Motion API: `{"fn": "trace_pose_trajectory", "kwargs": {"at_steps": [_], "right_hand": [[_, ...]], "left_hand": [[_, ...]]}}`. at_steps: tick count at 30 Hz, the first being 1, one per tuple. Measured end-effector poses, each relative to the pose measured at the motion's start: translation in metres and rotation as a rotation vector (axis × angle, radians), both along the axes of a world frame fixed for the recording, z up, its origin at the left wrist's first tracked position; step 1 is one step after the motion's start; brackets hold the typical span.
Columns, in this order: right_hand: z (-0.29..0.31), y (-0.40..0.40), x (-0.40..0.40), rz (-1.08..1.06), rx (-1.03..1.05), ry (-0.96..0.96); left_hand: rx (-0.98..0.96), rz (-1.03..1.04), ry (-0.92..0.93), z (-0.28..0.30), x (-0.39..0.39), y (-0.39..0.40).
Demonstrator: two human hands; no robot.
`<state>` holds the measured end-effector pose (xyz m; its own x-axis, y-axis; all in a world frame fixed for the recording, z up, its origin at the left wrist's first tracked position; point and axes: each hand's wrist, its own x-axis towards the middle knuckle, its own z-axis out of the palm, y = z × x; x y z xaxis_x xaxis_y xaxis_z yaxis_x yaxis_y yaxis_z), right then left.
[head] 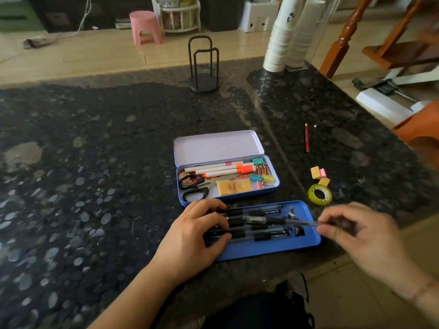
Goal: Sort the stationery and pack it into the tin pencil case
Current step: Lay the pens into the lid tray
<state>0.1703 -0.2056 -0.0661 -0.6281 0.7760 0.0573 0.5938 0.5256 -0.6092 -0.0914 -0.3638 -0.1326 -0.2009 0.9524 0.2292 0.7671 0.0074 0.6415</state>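
The blue tin pencil case [275, 186] lies open, its pale lid [218, 146] tipped back. Inside are white markers [218, 169], black scissors [193, 187], yellow erasers [234, 187] and coloured binder clips [262, 173]. A separate blue tray [270, 248] in front holds several black pens [259, 230]. My left hand [199, 236] presses flat on the pens' left ends. My right hand [356, 230] pinches the tip of one pen [280, 220] lying slanted across the tray. Loose at the right are a red pencil [306, 137], small erasers [319, 175] and a yellow tape roll [319, 194].
A black wire holder [203, 65] stands at the back of the dark stone counter [95, 162]. Stacked white paper cups [285, 34] stand at the back right. The counter's edge runs just below the tray, with floor beyond it on the right.
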Motion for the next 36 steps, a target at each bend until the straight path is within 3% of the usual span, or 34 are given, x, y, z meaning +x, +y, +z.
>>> {"fn": "trace_pose_trajectory", "kwargs": {"at_steps": [7,16,28,32,36], "right_hand": [[-0.021,-0.001,-0.004,0.186,0.170,-0.144],[-0.027,-0.004,-0.028,0.202,0.160,-0.205],[-0.025,-0.002,-0.033,0.263,0.169,-0.270],[-0.014,0.039,-0.030,0.059,0.202,-0.176],[-0.017,0.112,-0.044,-0.210,0.210,-0.284]], "left_hand": [[0.001,0.019,-0.027,0.001,0.000,0.000],[0.001,-0.004,-0.064,0.004,-0.001,-0.001],[-0.008,-0.079,0.017,0.006,-0.002,-0.001],[-0.009,-0.079,0.023,0.006,-0.002,-0.001],[-0.018,-0.071,0.030,0.006,-0.001,0.000]]}}
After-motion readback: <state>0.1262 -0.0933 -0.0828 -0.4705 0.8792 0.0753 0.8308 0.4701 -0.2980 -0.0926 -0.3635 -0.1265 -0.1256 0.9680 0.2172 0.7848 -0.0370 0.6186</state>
